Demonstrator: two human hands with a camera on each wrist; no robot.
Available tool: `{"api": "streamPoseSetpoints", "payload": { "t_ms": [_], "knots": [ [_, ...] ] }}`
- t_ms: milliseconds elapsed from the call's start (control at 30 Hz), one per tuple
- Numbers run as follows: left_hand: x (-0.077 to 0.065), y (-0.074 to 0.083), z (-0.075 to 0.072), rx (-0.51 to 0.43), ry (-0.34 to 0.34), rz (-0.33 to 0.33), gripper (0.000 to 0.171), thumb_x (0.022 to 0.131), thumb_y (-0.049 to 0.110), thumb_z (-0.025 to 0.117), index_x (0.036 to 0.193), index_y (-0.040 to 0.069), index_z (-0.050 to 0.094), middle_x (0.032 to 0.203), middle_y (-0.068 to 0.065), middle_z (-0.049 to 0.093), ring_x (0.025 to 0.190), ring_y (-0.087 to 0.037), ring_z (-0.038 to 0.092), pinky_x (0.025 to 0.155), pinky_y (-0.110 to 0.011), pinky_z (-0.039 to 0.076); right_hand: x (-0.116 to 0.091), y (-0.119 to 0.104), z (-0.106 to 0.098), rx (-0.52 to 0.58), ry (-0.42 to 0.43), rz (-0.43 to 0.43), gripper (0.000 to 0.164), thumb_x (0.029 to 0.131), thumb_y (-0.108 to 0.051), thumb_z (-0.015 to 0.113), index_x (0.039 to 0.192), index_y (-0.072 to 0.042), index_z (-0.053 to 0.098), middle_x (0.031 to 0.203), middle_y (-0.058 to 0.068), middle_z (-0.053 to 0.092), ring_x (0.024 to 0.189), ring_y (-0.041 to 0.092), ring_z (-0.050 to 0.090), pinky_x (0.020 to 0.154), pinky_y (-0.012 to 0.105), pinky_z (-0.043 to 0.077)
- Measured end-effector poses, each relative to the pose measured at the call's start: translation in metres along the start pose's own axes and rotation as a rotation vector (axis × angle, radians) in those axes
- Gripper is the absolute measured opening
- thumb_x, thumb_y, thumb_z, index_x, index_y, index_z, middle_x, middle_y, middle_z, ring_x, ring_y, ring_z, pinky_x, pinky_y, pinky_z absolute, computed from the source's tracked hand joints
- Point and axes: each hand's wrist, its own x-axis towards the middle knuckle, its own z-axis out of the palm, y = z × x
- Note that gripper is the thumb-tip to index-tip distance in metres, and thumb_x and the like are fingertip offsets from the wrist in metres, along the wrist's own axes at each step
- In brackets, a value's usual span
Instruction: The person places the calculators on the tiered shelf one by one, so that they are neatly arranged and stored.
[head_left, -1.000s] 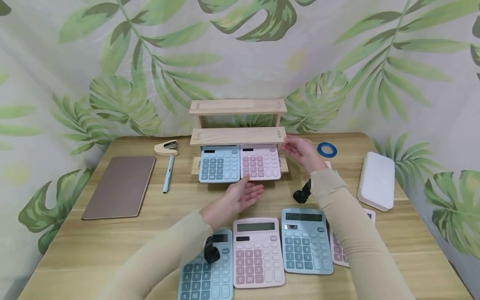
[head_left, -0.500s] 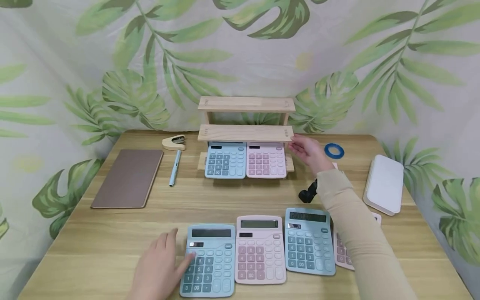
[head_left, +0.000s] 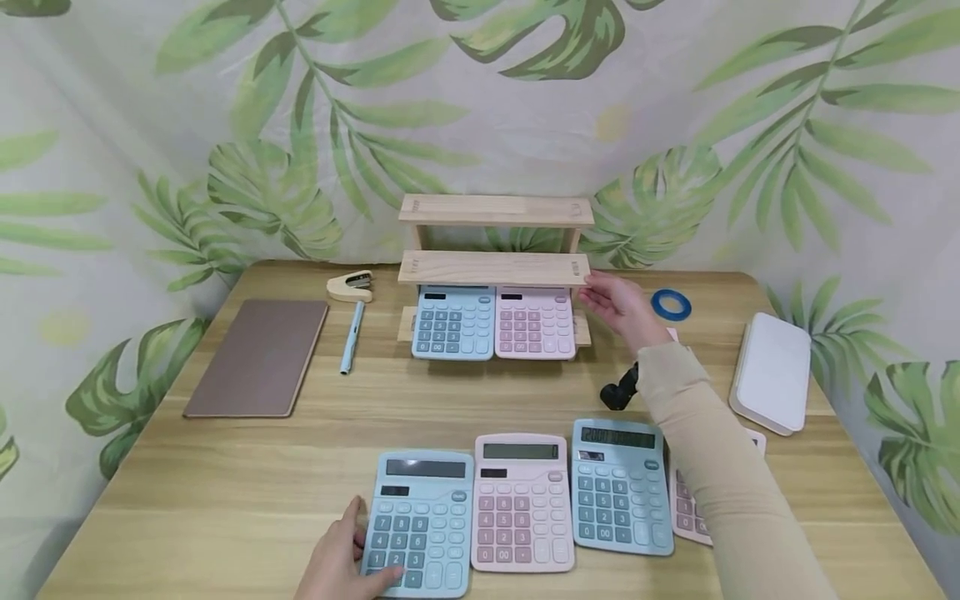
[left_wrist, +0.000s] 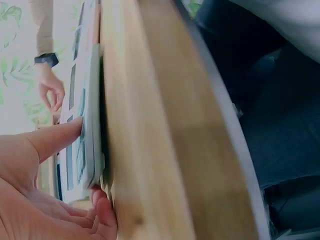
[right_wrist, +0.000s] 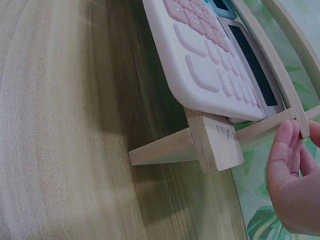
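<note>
My left hand (head_left: pixel 336 560) pinches the left edge of a blue calculator (head_left: pixel 442 525), the leftmost in the front row. In the left wrist view the thumb lies over the keys and the fingertips curl at the edge of the calculator (left_wrist: pixel 93 145), by the tabletop. My right hand (head_left: pixel 617 307) holds the right end of the middle board of a wooden rack (head_left: pixel 487 268); thumb and fingers pinch that board end in the right wrist view. On the rack's lower level lean a blue calculator (head_left: pixel 452 325) and a pink calculator (head_left: pixel 534 325), side by side.
A pink calculator (head_left: pixel 522 517) and a blue calculator (head_left: pixel 622 500) continue the front row; another pink one is partly behind the right sleeve. Left stand a brown notebook (head_left: pixel 258 358), a pen (head_left: pixel 352 337) and a stapler (head_left: pixel 350 286). Right are blue tape (head_left: pixel 671 305) and a white case (head_left: pixel 771 373).
My left hand has moved from in front of the rack down to the leftmost front calculator and taken its edge. The right hand stays at the board's end; the view has shifted slightly.
</note>
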Motion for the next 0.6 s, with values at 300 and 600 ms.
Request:
{"api": "streamPoseSetpoints", "payload": {
  "t_ms": [300,600],
  "knots": [
    [-0.002,0.001,0.001,-0.127,-0.017,-0.052,0.078,0.064,0.02,0.082,0.126,-0.011,0.046,0.094,-0.006,0.045,0.083,-0.013,0.041,0.062,-0.014,0.038,0.002,-0.002,-0.001,0.017,0.01,0.004,0.055,0.089,-0.002,0.056,0.141,-0.011,0.038,0.075,0.002,0.066,0.078,0.012,0.063,0.094,0.021,0.051],
    [-0.002,-0.009,-0.005,-0.407,-0.016,-0.15,0.072,0.077,0.018,0.074,0.13,-0.008,0.033,0.115,-0.017,0.057,0.094,-0.013,0.059,0.075,-0.02,0.054,0.003,0.0,-0.002,0.007,0.006,0.0,0.056,0.089,-0.002,0.057,0.141,-0.01,0.038,0.074,0.001,0.066,0.077,0.012,0.063,0.082,0.019,0.055]
  ]
}}
